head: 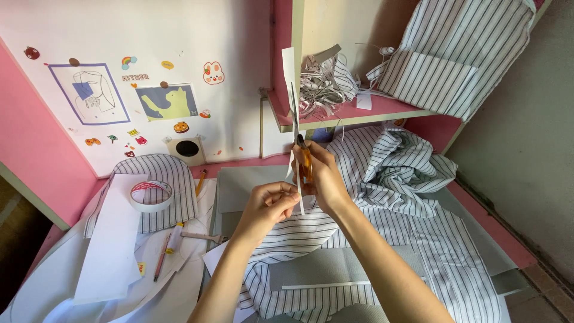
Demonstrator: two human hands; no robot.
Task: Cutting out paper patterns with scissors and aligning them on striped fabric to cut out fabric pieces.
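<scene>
My right hand grips orange-handled scissors with the blades pointing up. The blades close on a tall, narrow white strip held upright. My left hand pinches the strip's lower end just left of the scissors. Both hands hover over striped white fabric spread across the pink desk.
A tape roll lies on a striped fabric piece at left, with a pencil, a marker and white paper sheets nearby. The pink shelf holds cut strips and folded striped cloth. Stickers cover the wall.
</scene>
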